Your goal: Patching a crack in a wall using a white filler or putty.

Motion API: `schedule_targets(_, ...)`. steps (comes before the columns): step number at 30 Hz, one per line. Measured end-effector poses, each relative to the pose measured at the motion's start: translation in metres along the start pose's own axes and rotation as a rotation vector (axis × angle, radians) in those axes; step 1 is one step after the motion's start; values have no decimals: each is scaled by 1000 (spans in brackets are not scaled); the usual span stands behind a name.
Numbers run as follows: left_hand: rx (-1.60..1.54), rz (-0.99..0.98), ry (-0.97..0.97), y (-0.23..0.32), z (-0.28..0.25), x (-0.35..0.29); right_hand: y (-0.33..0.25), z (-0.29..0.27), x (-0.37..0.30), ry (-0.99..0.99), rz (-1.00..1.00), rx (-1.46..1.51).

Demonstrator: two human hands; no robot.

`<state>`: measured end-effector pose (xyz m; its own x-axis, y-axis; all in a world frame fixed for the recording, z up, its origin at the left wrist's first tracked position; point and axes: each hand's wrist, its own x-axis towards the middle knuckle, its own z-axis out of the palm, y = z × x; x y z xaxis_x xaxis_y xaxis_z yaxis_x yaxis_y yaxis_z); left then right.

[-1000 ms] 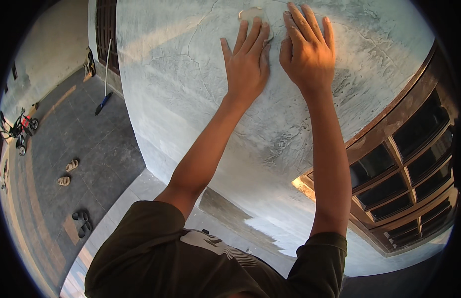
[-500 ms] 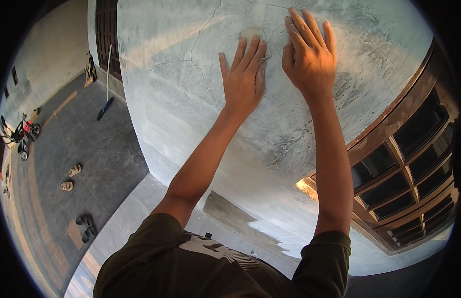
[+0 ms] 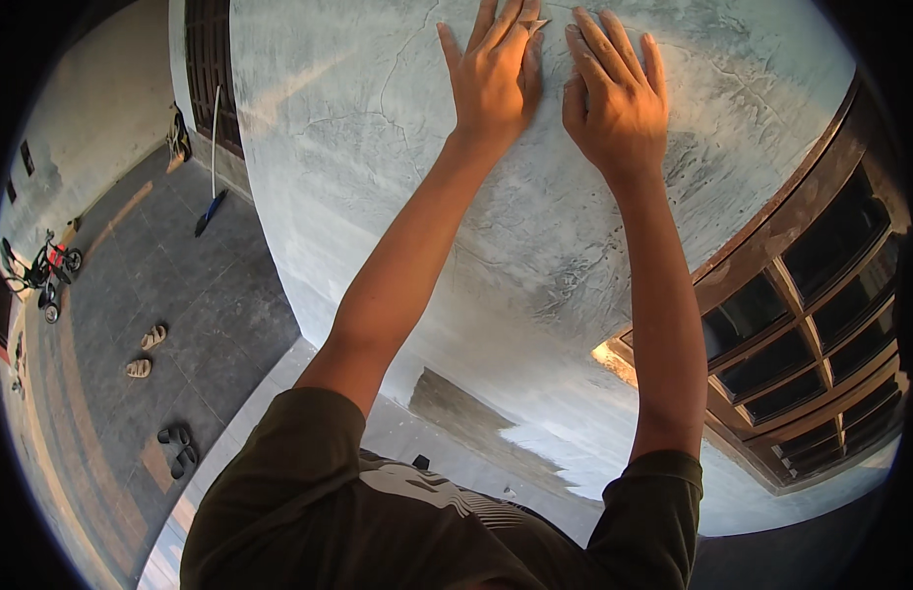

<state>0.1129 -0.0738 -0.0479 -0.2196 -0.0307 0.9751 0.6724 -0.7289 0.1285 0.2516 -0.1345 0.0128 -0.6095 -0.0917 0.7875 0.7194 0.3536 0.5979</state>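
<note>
My left hand (image 3: pixel 494 84) presses against the grey plastered wall (image 3: pixel 378 187), fingers pointing up and partly cut off by the upper edge. Beside its index finger shows the pointed corner of a thin sandpaper-like sheet (image 3: pixel 538 25), the remainder hidden under the fingers. My right hand (image 3: pixel 619 108) lies flat on the same wall a little to the right, fingers stretched out, with nothing visible in it. Fine cracks and rough, darker trowel marks run over the plaster around both hands.
A wooden-framed window (image 3: pixel 801 324) with dark panes stands at the right. Down left, the dark tiled floor (image 3: pixel 230 295) holds sandals (image 3: pixel 153 337), black slippers (image 3: pixel 178 450), a long-handled broom (image 3: pixel 213 206) and a small bike (image 3: pixel 58 265). A barred window (image 3: pixel 213 69) is at the upper left.
My left hand has slid up and slightly right along the wall, the pale sheet going with it. My right hand has stayed nearly in place.
</note>
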Motion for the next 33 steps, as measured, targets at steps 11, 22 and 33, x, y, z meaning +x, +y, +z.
schedule_targets(11,-36,-5,126,-8,4,8,-3,17,-3,38,13,-97)
schedule_targets(22,26,56,-159,-9,-8,-31,-4,-2,-2,-65,10,-123)
schedule_targets(33,59,222,-289,-45,-34,-71,2,12,-4,21,-53,-172)
